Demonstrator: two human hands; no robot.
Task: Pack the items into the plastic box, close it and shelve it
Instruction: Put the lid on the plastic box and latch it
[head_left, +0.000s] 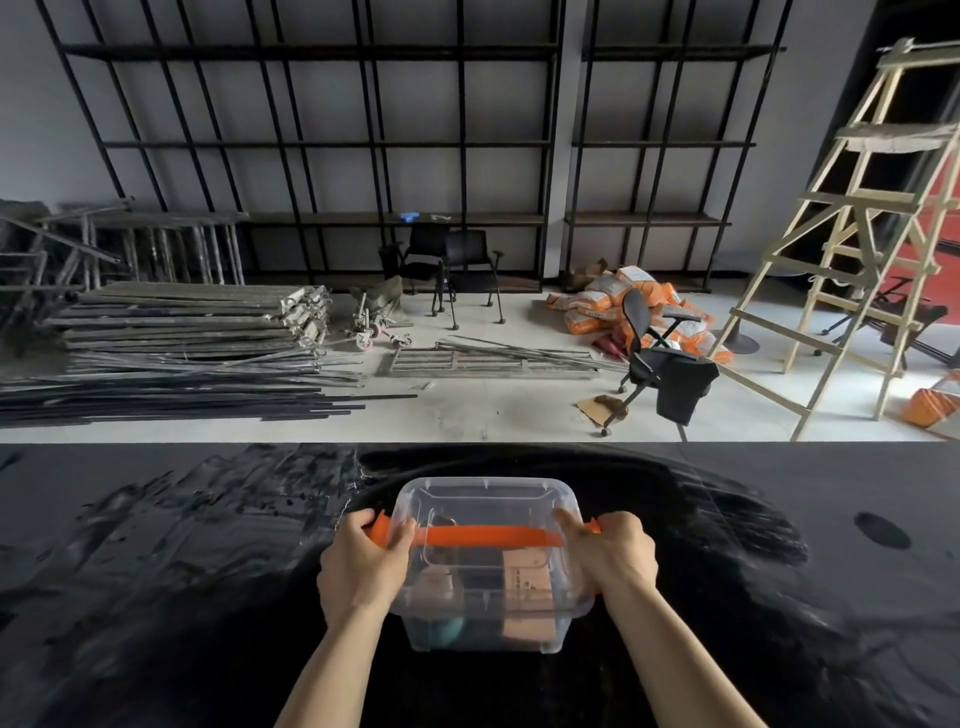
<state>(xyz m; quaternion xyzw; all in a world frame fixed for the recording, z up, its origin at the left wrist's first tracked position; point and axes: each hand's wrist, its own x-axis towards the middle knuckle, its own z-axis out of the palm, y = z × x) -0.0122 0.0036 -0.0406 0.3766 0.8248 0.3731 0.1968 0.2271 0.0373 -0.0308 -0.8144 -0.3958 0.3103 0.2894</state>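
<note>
A clear plastic box with its clear lid on sits on the black table, straight in front of me. An orange handle lies across the lid. My left hand grips the box's left side, fingers around the orange clip there. My right hand grips the right side, thumb on the lid near the handle's end. Through the plastic I see a tan cardboard packet, a teal round object and other dim items I cannot make out.
Beyond the table's far edge lie metal bars and frames on the floor at left. Black shelving lines the back wall. Black chairs, orange sacks and a wooden ladder stand to the right.
</note>
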